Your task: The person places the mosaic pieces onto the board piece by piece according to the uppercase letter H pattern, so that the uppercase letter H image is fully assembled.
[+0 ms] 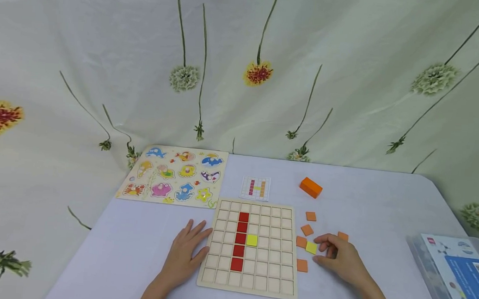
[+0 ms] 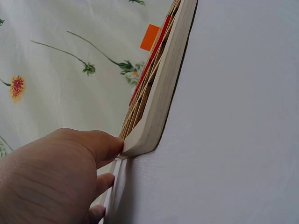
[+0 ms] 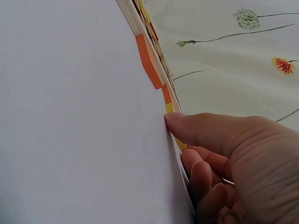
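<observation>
A pale wooden grid board (image 1: 258,283) lies in the middle of the table. It bears a column of several red tiles (image 1: 238,251) and one yellow tile (image 1: 251,240) beside it. My left hand (image 1: 185,252) rests flat at the board's left side, fingers spread. In the left wrist view its thumb (image 2: 105,144) touches the board's corner. To the right of the board, my right hand (image 1: 342,258) pinches a loose yellow tile (image 1: 311,247) by its edges between thumb (image 3: 196,128) and fingers. That tile sits against an orange tile (image 1: 301,242).
More orange tiles (image 1: 302,265) lie around the right hand. Behind the board are a small pattern card (image 1: 255,188), an orange block (image 1: 311,187) and a sea-animal puzzle board (image 1: 179,173). A clear plastic case (image 1: 456,276) stands at the right edge.
</observation>
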Demonstrator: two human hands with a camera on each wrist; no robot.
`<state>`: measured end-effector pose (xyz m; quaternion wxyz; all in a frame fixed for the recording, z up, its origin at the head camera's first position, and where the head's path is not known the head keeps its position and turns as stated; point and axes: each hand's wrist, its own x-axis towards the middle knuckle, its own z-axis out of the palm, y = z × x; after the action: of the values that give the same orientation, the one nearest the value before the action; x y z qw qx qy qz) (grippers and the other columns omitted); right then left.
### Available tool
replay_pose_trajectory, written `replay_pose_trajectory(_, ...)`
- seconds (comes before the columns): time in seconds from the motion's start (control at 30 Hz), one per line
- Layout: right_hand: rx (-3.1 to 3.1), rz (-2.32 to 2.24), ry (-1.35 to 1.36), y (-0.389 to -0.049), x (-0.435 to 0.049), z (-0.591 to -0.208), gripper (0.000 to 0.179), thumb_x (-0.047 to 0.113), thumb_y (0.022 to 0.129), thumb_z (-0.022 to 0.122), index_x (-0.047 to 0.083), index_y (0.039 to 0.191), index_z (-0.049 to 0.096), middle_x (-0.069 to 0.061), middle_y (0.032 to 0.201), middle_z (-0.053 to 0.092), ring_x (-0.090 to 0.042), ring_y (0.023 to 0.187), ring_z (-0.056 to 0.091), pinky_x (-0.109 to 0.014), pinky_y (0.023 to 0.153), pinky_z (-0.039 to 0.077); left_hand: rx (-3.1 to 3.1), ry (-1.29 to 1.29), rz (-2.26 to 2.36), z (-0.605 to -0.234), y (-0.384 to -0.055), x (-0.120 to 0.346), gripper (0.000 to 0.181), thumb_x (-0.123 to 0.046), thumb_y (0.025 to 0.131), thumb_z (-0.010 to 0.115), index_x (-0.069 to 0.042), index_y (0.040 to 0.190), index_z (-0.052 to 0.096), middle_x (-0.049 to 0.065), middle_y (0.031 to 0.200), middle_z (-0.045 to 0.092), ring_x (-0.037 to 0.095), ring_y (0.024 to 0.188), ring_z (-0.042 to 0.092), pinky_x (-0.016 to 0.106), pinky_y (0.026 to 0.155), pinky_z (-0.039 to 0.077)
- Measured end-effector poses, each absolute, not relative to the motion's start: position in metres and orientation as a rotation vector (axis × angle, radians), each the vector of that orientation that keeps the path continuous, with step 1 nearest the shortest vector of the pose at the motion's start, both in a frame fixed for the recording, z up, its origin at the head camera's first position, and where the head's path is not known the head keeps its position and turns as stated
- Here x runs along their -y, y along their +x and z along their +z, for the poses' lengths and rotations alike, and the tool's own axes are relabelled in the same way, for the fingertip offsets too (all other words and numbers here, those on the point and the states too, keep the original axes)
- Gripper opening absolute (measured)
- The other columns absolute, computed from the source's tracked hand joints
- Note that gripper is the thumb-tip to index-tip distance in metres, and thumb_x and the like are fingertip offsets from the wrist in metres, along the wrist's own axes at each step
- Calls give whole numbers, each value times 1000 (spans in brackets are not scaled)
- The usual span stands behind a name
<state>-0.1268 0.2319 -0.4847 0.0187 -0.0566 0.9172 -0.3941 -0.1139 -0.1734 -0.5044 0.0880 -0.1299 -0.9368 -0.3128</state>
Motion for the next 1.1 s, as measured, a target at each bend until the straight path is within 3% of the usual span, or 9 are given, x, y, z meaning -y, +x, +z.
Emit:
replay_pose_trajectory(0.4, -2958, -1186, -196, -127, -229, -485, 25, 8, 77, 81, 12, 99, 70, 6, 77, 56, -3, 62, 43, -19, 55, 38, 2776, -407, -907, -501, -118, 171, 45, -16, 89, 66, -10, 133, 60, 13, 148, 49, 46, 144, 28, 67, 112, 23)
replay_pose_trajectory(1.1, -2882, -1268, -81, -123, -224, -479, 22, 6, 76, 80, 6, 97, 71, 2, 77, 60, -6, 64, 44, -20, 55, 37, 2804, -387, -925, -502, -114, 173, 45, -15, 89, 66, -10, 134, 60, 13, 148, 48, 45, 145, 27, 67, 112, 22)
